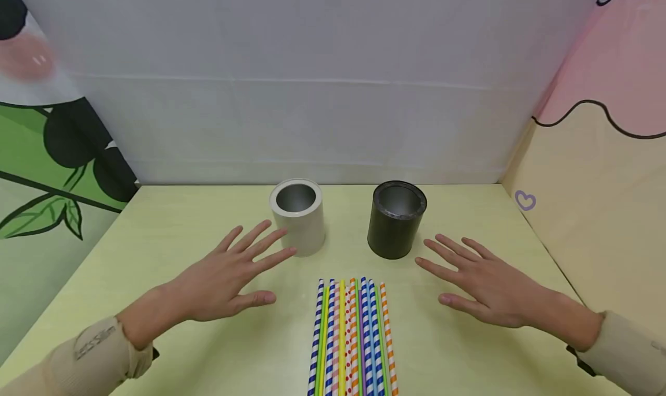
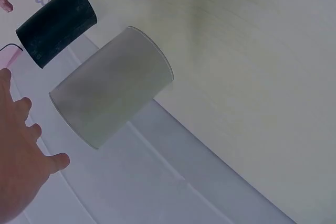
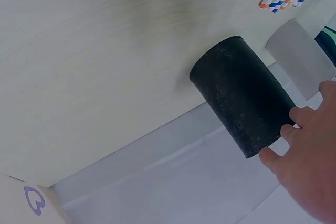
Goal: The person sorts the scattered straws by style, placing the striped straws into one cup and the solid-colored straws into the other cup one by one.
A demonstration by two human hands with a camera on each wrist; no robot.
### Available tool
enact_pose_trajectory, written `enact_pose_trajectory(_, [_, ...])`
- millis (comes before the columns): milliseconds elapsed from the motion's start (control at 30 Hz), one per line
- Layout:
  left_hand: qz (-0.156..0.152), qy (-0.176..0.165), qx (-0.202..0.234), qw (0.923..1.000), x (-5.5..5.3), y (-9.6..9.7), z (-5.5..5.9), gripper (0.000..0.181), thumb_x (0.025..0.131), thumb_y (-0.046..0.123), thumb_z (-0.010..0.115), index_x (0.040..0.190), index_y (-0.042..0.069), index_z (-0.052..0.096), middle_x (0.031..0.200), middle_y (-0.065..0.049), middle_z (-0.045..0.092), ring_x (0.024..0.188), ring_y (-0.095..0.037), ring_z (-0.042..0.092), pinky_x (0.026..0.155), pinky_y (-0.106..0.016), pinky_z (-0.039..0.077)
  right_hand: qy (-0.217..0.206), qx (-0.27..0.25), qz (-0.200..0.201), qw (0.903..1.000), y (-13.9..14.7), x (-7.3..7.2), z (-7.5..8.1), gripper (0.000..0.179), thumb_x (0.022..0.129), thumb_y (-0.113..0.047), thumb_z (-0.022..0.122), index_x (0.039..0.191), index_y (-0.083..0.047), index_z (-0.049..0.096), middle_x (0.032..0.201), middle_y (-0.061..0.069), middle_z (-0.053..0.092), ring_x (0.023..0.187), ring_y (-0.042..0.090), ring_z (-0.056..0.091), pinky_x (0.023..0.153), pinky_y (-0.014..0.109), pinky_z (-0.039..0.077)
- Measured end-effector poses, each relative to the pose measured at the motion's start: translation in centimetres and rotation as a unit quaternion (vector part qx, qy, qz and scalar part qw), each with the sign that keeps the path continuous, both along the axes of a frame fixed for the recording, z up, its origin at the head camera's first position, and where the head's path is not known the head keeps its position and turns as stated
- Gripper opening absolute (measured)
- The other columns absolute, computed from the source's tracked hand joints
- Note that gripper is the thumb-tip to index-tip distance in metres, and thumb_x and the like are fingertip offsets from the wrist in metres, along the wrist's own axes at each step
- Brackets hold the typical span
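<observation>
My left hand [image 1: 229,277] hovers over the table with fingers spread, holding nothing; its fingertips overlap the lower edge of the white cylindrical container [image 1: 304,228] in the head view. On the other side my right hand [image 1: 484,283] is likewise spread and bare, just right of the black cylindrical container [image 1: 392,228]. Both containers stand upright with their open tops showing. Between the hands, a row of paper straws [image 1: 341,338] lies side by side, striped blue, orange and pink, dotted red, and plain yellow, green and purple. Their near ends run out of the head view.
The pale yellow table [image 1: 208,211] meets a white cloth wall [image 1: 333,124] behind the containers. A panel with a cartoon leaf print [image 1: 44,217] borders the left, and a pink and cream panel [image 1: 598,170] with a small heart borders the right.
</observation>
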State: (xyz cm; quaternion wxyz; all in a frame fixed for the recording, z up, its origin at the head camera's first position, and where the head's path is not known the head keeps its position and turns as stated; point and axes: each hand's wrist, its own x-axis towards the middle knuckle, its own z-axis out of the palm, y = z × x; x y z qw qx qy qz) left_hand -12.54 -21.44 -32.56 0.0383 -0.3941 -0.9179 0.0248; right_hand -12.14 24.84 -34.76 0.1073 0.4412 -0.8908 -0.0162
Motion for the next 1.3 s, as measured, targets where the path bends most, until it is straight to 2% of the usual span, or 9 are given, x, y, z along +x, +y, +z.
enact_pose_trajectory(33, [0.001, -0.001, 0.002, 1.0, -0.1, 0.0, 0.0, 0.074, 0.092, 0.062, 0.048, 0.154, 0.036, 0.015, 0.162, 0.0, 0.009, 0.148, -0.028, 0.001, 0.111, -0.063, 0.013, -0.002, -0.001, 0.001, 1.0, -0.1, 0.0, 0.0, 0.059, 0.097, -0.046, 0.05, 0.15, -0.028, 0.033, 0.156, 0.006, 0.029, 0.142, 0.028, 0.027, 0.116, 0.041, 0.008])
enact_pose_trajectory(267, [0.007, -0.006, 0.027, 0.9996, -1.0, 0.3, -0.5, 0.076, 0.092, 0.065, 0.044, 0.154, 0.034, 0.014, 0.162, -0.001, 0.008, 0.148, -0.028, -0.002, 0.11, -0.064, 0.013, -0.024, -0.01, -0.007, 0.9996, -0.9, 0.1, -0.5, 0.059, 0.098, -0.044, 0.049, 0.151, -0.028, 0.03, 0.156, 0.006, 0.029, 0.143, 0.028, 0.025, 0.116, 0.038, 0.006])
enact_pose_trajectory(433, [0.014, 0.0, 0.07, 0.9975, -2.0, 0.5, -0.7, 0.081, 0.089, 0.064, 0.052, 0.155, 0.032, 0.015, 0.162, 0.0, 0.007, 0.148, -0.029, -0.002, 0.108, -0.066, 0.012, -0.04, -0.018, -0.008, 0.999, -1.6, 0.2, -1.3, 0.06, 0.098, -0.046, 0.049, 0.152, -0.029, 0.029, 0.157, 0.004, 0.026, 0.144, 0.026, 0.025, 0.109, 0.049, 0.022])
enact_pose_trajectory(600, [0.034, -0.006, 0.113, 0.993, -3.1, 0.8, -1.2, 0.091, 0.084, 0.065, 0.058, 0.155, 0.032, 0.011, 0.162, 0.001, 0.006, 0.148, -0.027, -0.004, 0.109, -0.067, 0.009, -0.06, -0.024, -0.005, 0.9979, -2.3, 0.4, -2.0, 0.062, 0.097, -0.048, 0.049, 0.152, -0.029, 0.028, 0.158, 0.001, 0.023, 0.143, 0.026, 0.025, 0.108, 0.05, 0.025])
enact_pose_trajectory(700, [0.047, -0.009, 0.157, 0.9864, -4.0, 1.1, -1.6, 0.099, 0.081, 0.063, 0.064, 0.155, 0.03, 0.008, 0.162, 0.0, 0.007, 0.148, -0.027, -0.003, 0.108, -0.067, 0.011, -0.056, -0.026, 0.007, 0.9981, -2.7, 0.6, -2.4, 0.066, 0.094, -0.053, 0.051, 0.152, -0.029, 0.03, 0.157, 0.002, 0.026, 0.141, 0.025, 0.029, 0.106, 0.05, 0.03])
enact_pose_trajectory(900, [0.056, -0.01, 0.256, 0.965, -5.3, 1.6, -2.2, 0.111, 0.073, 0.052, 0.078, 0.156, 0.026, 0.01, 0.161, -0.003, 0.011, 0.147, -0.028, 0.002, 0.107, -0.066, 0.014, -0.052, -0.022, 0.044, 0.9974, -3.7, 1.3, -3.0, 0.071, 0.09, -0.056, 0.058, 0.15, -0.027, 0.034, 0.153, 0.003, 0.034, 0.137, 0.023, 0.036, 0.102, 0.049, 0.037])
enact_pose_trajectory(1133, [0.054, -0.01, 0.302, 0.9517, -6.3, 2.0, -2.8, 0.113, 0.07, 0.045, 0.082, 0.155, 0.019, 0.013, 0.158, -0.01, 0.02, 0.146, -0.03, 0.008, 0.107, -0.067, 0.016, -0.051, -0.023, 0.069, 0.996, -4.5, 2.4, -3.4, 0.07, 0.09, -0.053, 0.059, 0.149, -0.027, 0.035, 0.151, 0.0, 0.037, 0.135, 0.021, 0.038, 0.1, 0.046, 0.039])
enact_pose_trajectory(1300, [0.069, -0.02, 0.35, 0.9341, -7.2, 2.2, -3.1, 0.115, 0.068, 0.039, 0.085, 0.155, 0.021, 0.012, 0.157, -0.006, 0.021, 0.144, -0.03, 0.015, 0.107, -0.066, 0.02, -0.044, -0.039, 0.102, 0.9931, -5.1, 2.9, -3.8, 0.066, 0.088, -0.047, 0.065, 0.145, -0.023, 0.042, 0.145, 0.001, 0.043, 0.129, 0.019, 0.043, 0.098, 0.042, 0.041])
